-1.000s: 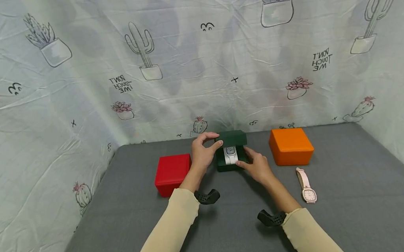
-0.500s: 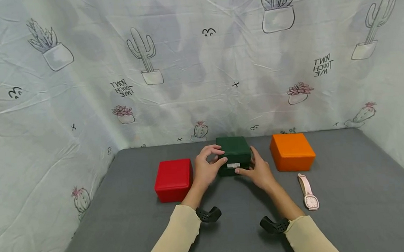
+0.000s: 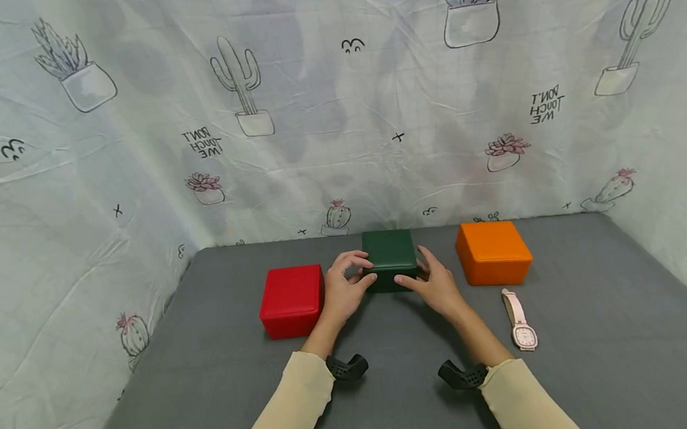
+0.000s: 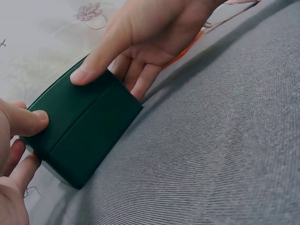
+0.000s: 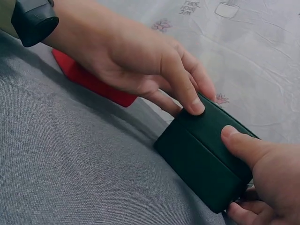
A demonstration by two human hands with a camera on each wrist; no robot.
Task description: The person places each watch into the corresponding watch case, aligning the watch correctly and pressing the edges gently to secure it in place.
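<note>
A dark green watch box (image 3: 388,248) stands on the grey tabletop at the back middle, its lid down. Only a thin seam runs across its front in the left wrist view, and whatever lies inside is hidden. My left hand (image 3: 346,287) grips its left side, the thumb on the front face and the fingers round the side. On the opposite side my right hand (image 3: 439,286) holds it the same way, thumb on the front. In the right wrist view both thumbs press the upper part of the green box (image 5: 211,145).
Left of my left hand sits a red box (image 3: 292,296). An orange box (image 3: 494,251) stands at the back right, with a pink wristwatch (image 3: 520,325) lying in front of it. A printed white cloth (image 3: 334,94) hangs behind the grey table (image 3: 394,399).
The green box's lid has come down over the white watch inside, whose strap showed half a second ago and is now covered. Both hands have stayed at the box's sides.
</note>
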